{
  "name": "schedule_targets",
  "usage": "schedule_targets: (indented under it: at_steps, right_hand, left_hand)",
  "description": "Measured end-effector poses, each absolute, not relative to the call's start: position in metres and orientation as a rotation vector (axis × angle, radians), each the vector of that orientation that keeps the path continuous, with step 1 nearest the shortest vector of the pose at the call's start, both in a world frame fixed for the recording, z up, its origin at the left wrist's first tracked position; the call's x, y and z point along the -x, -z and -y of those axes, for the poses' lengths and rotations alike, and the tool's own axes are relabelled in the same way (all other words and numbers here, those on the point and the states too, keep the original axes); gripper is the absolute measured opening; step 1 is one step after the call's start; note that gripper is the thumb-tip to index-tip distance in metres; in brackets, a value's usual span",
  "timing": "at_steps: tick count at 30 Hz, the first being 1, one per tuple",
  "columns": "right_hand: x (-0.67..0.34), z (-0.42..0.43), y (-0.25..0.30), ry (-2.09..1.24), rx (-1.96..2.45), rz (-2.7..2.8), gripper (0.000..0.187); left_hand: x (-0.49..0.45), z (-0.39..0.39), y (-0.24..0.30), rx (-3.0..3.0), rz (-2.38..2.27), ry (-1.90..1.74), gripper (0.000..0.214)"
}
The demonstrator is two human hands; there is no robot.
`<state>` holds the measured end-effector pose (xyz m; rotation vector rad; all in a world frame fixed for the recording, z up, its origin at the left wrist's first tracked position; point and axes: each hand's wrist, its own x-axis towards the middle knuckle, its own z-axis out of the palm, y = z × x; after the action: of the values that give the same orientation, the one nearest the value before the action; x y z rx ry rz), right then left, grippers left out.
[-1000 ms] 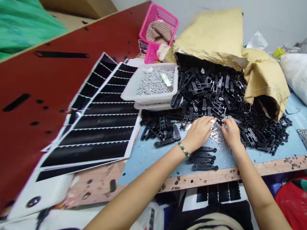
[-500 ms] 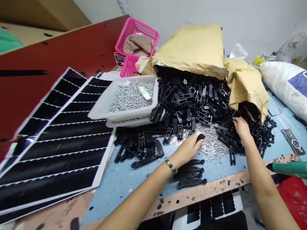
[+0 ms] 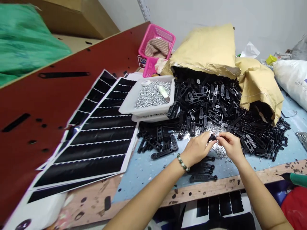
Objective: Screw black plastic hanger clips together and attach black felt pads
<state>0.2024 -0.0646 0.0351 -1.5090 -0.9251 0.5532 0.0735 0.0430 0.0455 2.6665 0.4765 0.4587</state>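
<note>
The left hand [image 3: 198, 148], with a beaded bracelet [image 3: 182, 162] at its wrist, and the right hand [image 3: 230, 147] meet over the blue-topped desk [image 3: 134, 175]. Both grips are closed together on a small black bracket [image 3: 212, 138], held between the fingertips, though the fingers hide most of it. Beneath them lies a scatter of silver washers [image 3: 219, 154]. At 12 o'clock from the hands rises a heap of black slotted brackets [image 3: 206, 102], spilling from a torn kraft-paper sack [image 3: 203, 48]. At 6 o'clock, a short row of similar brackets [image 3: 202, 178] lies apart. At 10 o'clock, a white tray [image 3: 146, 111] holds silver screws [image 3: 151, 95]. The step in hand looks like close two-handed work on one bracket, which calls for a steady pinch.
</note>
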Motion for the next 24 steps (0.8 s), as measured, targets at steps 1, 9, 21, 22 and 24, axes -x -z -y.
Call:
schedule_targets:
  at_steps: [1,9,21,22,24]
  right_hand:
    - [-0.201,0.065,-0.036,-0.587,1.506,0.885,0.017]
    - [-0.196,0.074,-0.022,-0.702,1.597,0.951,0.034]
    - [-0.194,0.072,0.009,-0.218,1.992,1.713,0.011]
    - [-0.197,0.075,0.010,-0.231,1.942,1.639,0.014]
    - [-0.202,0.085,0.010,-0.250,1.859,1.527,0.016]
  left_hand:
    - [-0.072,-0.044,-0.046,-2.745,-0.444,-0.454,0.024]
    - [-0.060,-0.049,-0.046,-2.814,-0.345,-0.380,0.027]
    - [-0.034,-0.064,-0.034,-2.265,-0.648,-0.311,0.017]
    - [-0.034,-0.064,-0.032,-2.273,-0.597,-0.312,0.016]
    - [-0.038,-0.063,-0.028,-2.301,-0.470,-0.307,0.015]
